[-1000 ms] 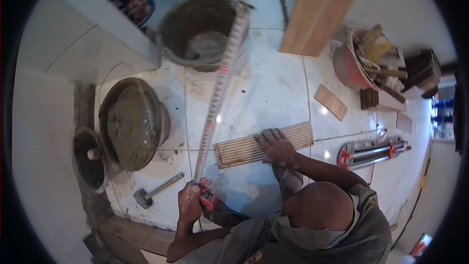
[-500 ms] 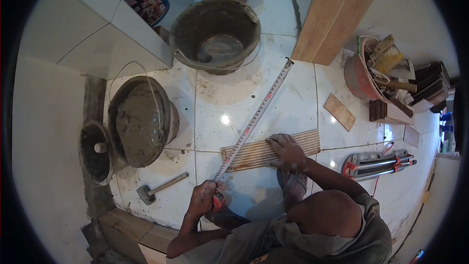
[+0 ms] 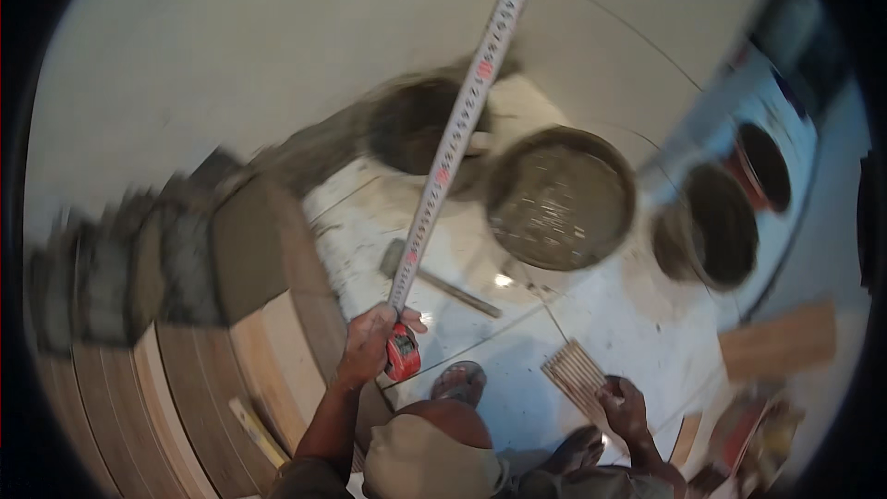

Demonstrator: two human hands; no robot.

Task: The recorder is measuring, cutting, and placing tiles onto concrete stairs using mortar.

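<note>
My left hand point(image 3: 371, 344) is closed round a red tape measure point(image 3: 403, 354). Its long white blade point(image 3: 448, 162) sticks out stiffly up and away, the hooked end in front of the pale wall. To the right, my right hand point(image 3: 625, 409) has its fingers curled at the near end of a ridged, tan strip of tile point(image 3: 575, 375). How the fingers meet the tile is partly hidden. Beneath the blade a mallet point(image 3: 457, 294) lies on the white floor tiles, its dark head partly covered by the blade.
A bucket of wet mortar point(image 3: 559, 199) stands ahead, beside a dark container point(image 3: 407, 134). Two more buckets point(image 3: 721, 226) are at the right, near a wood-look tile point(image 3: 781, 340). Wood-look stairs point(image 3: 199, 374) with cement-grey risers fill the left, with a yellowish bar point(image 3: 257, 432) on them.
My view has swung left toward the stairs. The extended tape measure has been lifted off the ridged tile and points toward the wall. My right hand has gone from lying flat to curled.
</note>
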